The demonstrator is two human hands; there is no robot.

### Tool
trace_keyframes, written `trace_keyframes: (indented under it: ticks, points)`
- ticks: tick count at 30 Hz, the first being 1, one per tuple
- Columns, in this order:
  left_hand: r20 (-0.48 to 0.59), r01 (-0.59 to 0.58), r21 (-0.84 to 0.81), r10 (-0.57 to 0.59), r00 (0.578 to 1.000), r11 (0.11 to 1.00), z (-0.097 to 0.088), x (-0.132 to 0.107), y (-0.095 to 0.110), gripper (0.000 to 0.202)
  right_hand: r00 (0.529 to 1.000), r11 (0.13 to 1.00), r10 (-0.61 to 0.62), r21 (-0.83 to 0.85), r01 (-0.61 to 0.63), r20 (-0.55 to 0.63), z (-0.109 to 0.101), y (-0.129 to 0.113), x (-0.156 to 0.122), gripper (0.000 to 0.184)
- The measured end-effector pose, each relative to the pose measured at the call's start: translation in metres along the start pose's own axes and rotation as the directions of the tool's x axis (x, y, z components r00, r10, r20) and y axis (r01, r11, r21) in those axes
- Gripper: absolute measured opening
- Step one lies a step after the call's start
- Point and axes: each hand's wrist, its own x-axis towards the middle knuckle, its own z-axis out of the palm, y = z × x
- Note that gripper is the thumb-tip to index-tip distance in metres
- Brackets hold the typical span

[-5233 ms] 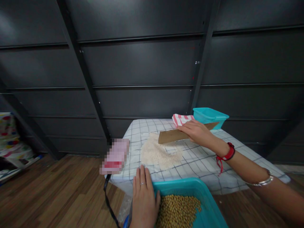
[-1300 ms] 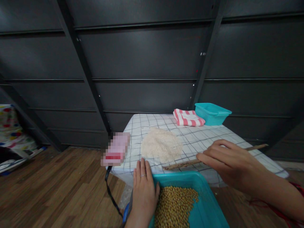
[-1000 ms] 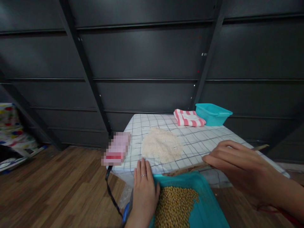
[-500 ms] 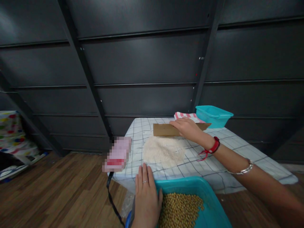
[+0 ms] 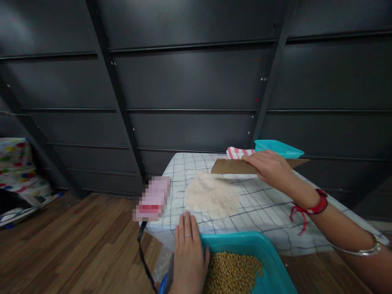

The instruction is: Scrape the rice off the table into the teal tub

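- Flat brown cardboard strip: grasped at its upper edge by the right hand; long axis left to right, ends projecting either side of the hand.
- Pale, grainy heap: low mound on checked cloth, left of the right hand.
- Left hand: unclenched, fingers straight, at a teal basin; rounded tan beans to its right.

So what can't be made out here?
In the head view:
Striped cloth: lower part hidden by the cardboard strip.
Far teal basin: lower part behind the right hand and cardboard strip.
Near teal basin: near end cut off by the bottom edge.
Pink object: details lost to pixelation.
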Motion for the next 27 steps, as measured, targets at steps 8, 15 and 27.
trace_keyframes:
  ticks: [8,15,27]
  points:
    - [0.054,-0.095,-0.018,0.096,0.994,0.995,0.006,-0.006,-0.013,0.072,0.980,0.990,0.125,0.044,-0.134,0.153,0.059,-0.026,0.046,0.029]
    - [0.012,-0.008,-0.013,0.008,1.000,1.000,0.002,-0.002,-0.004,0.064,0.986,0.991,0.024,0.129,-0.046,0.165,0.025,-0.022,0.035,0.036]
    - [0.024,-0.031,0.052,0.030,0.999,0.998,-0.005,0.002,-0.001,0.053,0.991,0.986,-0.137,0.097,0.136,0.000,0.009,-0.020,0.004,0.033]
